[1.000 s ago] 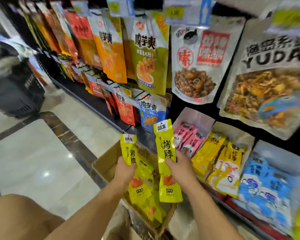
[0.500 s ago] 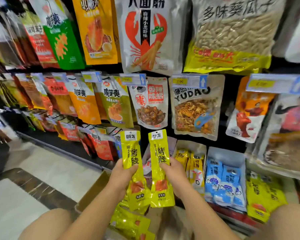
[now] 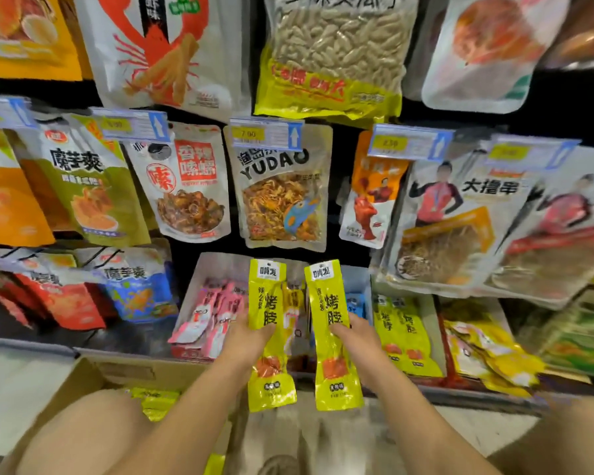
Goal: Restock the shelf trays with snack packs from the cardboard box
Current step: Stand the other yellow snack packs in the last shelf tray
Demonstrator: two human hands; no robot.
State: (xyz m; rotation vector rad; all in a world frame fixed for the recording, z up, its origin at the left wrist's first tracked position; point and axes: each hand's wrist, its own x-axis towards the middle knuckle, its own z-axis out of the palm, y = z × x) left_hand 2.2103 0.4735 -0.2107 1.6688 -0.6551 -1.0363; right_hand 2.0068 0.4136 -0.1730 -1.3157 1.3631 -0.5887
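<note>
**A:** How are the fingers (image 3: 264, 332) set?

**B:** On the left hand (image 3: 251, 342) they are curled round the middle of the left pack (image 3: 267, 299). The right pack (image 3: 337, 371) is gripped likewise by the right hand (image 3: 359, 341). Both packs are held upright before the trays' front edges, right of the cardboard box (image 3: 93, 371).

**A:** What could go wrong?

**B:** A glossy pack could be let slip from a one-handed grip. The wrong tray could also be filled: the pink tray (image 3: 216, 265) and blue tray (image 3: 357, 277) lie directly behind, while the matching yellow tray (image 3: 430, 313) lies further right.

**A:** And the packs against the fingers?

**B:** The tops are carried well above the fingertips; the bottoms hang below the palms.
</note>
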